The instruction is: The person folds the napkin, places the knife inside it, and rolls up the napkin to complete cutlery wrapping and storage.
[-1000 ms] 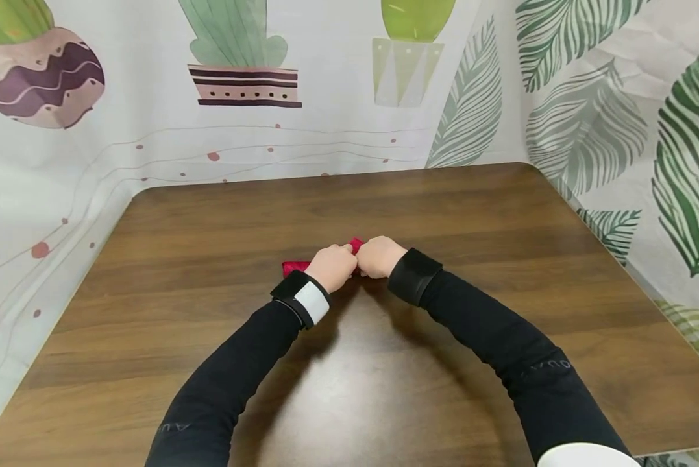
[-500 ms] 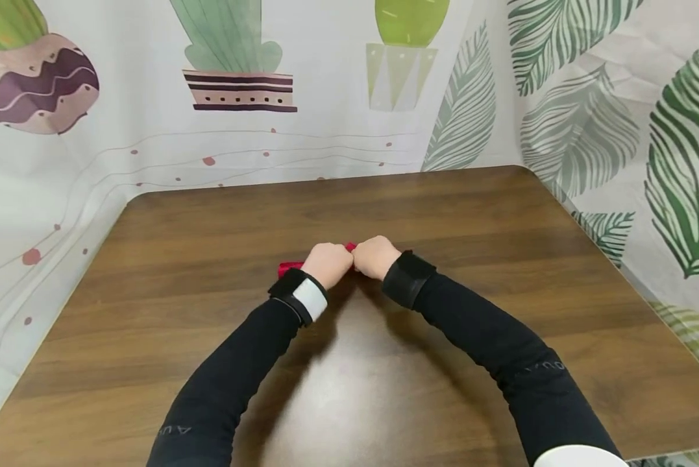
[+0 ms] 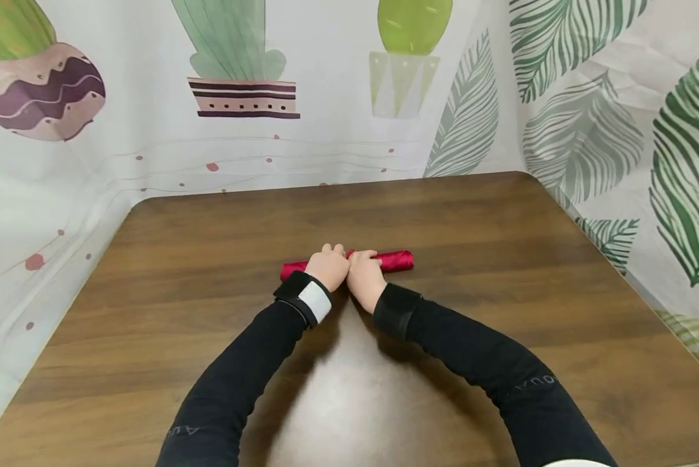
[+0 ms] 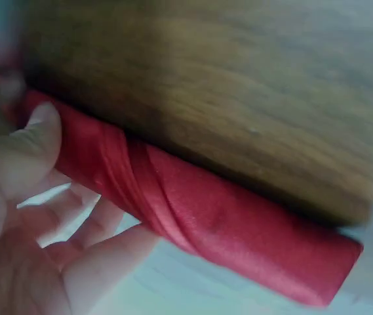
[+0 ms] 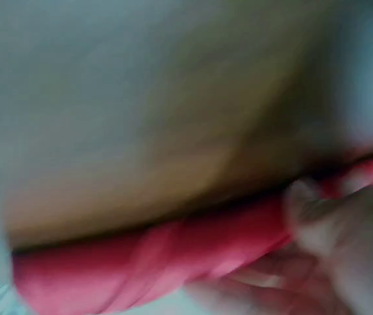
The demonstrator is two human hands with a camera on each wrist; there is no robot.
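A shiny red rolled cloth (image 3: 396,261) lies crosswise near the middle of the wooden table, its two ends showing on either side of the hands. My left hand (image 3: 328,267) holds it left of centre. In the left wrist view the thumb presses on the roll (image 4: 238,223), with the fingers round its other side and diagonal folds crossing the fabric. My right hand (image 3: 365,277) holds the roll just right of centre, against the left hand. The blurred right wrist view shows the right thumb on the roll (image 5: 120,269). The stretch under both hands is hidden.
The wooden table (image 3: 472,220) stretches around the hands, with rounded far corners. Behind it and along its sides hangs a white curtain (image 3: 337,130) printed with cacti and leaves. A white rounded edge shows at the bottom right.
My right hand has turned and shifted slightly toward me, with its fingers less curled. The right end of the red rolled cloth, hidden before, now shows. The left hand's fingers have straightened somewhat.
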